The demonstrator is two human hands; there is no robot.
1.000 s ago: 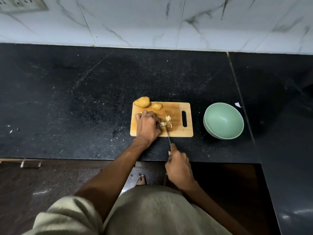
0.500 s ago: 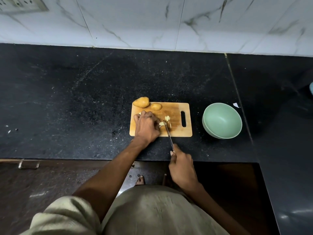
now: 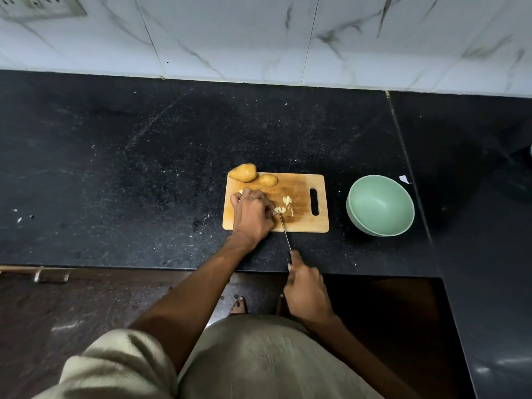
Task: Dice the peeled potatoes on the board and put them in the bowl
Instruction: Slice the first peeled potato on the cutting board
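Observation:
A wooden cutting board (image 3: 303, 226) lies on the black counter. Two whole potatoes sit at its far left edge, a larger potato (image 3: 243, 172) and a smaller potato (image 3: 268, 180). My left hand (image 3: 252, 214) is curled over a potato piece on the board, which it mostly hides. Pale cut pieces (image 3: 283, 206) lie just right of its fingers. My right hand (image 3: 306, 286) grips a knife (image 3: 285, 232) at the counter's front edge, with the blade tip by the cut pieces. An empty green bowl (image 3: 380, 205) stands right of the board.
A white marble-tiled wall (image 3: 259, 38) backs the black counter (image 3: 115, 168), with a switch plate (image 3: 37, 5) at top left. A small white scrap (image 3: 404, 179) lies behind the bowl. A drawer handle (image 3: 51, 276) shows below the counter's front edge.
The knife blade has shifted slightly on the board beside my left hand's fingers, and my right hand has moved a little back and right. The potatoes and bowl stay where they were.

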